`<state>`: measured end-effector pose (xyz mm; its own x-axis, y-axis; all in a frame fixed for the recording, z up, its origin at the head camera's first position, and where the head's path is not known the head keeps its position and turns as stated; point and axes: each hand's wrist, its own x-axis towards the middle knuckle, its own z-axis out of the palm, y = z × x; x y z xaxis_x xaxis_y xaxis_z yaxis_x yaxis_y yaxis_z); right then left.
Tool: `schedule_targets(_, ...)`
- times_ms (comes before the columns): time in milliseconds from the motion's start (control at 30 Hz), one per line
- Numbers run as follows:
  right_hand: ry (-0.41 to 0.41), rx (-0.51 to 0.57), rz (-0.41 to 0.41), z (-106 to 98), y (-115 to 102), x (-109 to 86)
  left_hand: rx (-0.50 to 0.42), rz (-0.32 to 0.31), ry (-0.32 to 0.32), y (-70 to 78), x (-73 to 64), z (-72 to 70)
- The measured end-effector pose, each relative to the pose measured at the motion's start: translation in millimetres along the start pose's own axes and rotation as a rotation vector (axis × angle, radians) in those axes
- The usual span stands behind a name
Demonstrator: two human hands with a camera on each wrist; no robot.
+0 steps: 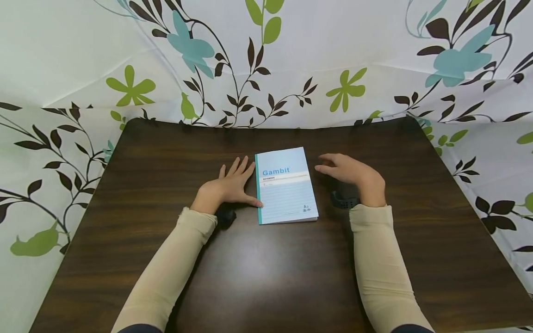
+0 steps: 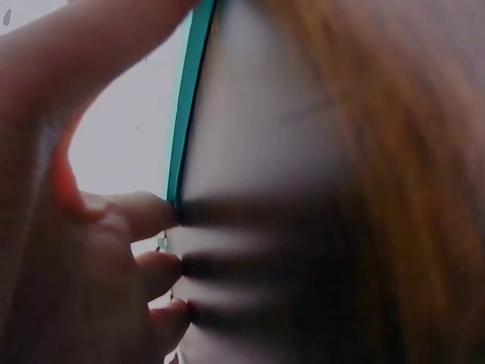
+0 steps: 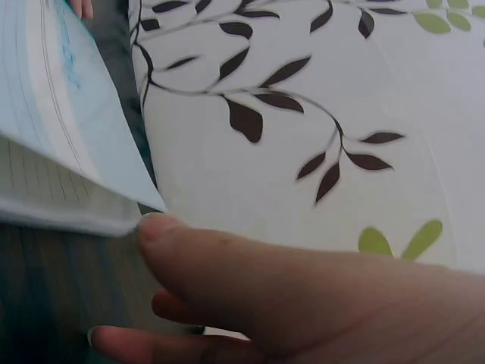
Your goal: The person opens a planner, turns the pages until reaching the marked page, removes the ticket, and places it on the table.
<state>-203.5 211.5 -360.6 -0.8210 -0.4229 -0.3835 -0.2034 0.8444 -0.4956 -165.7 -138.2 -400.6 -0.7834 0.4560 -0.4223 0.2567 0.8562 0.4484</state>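
Note:
A closed notebook (image 1: 287, 196) with a pale blue cover, "Gambit" lettering and a teal spine (image 1: 258, 189) lies slightly turned on the dark table. My left hand (image 1: 226, 188) rests along its left side, fingers spread, the thumb touching the spine's lower part. The left wrist view shows fingertips close beside the teal spine (image 2: 189, 98). Off the notebook's right edge, my right hand (image 1: 354, 171) hovers with loosely bent fingers, holding nothing. In the right wrist view the cover (image 3: 91, 121) stands a little apart from the lined pages (image 3: 57, 186), near my thumb (image 3: 197, 250).
The dark wood-grain table (image 1: 258, 277) spreads around both arms. Behind it and at the sides hangs a white cloth (image 1: 300, 55) printed with leaves and flowers. Dark wrist devices, including one under the right wrist (image 1: 344, 200), sit beneath the wrists.

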Motion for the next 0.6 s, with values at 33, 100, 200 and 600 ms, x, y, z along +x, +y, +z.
schedule_targets(33, -0.007, 0.0, -0.013, 1, -3, 1.4, 0.004, 0.001, 0.002, -0.2, -0.8, -0.1)
schedule_targets(100, -0.019, 0.001, -0.034, 2, -9, 4.8, 0.006, 0.002, 0.015, -0.2, -3.1, -1.2)
schedule_targets(200, -0.028, -0.001, -0.054, 3, -16, 10.3, 0.004, 0.001, 0.022, -0.7, -4.8, -2.9)
schedule_targets(600, -0.046, 0.034, -0.093, 16, -13, 17.8, -0.014, 0.01, -0.01, 2.3, -2.4, 0.2)
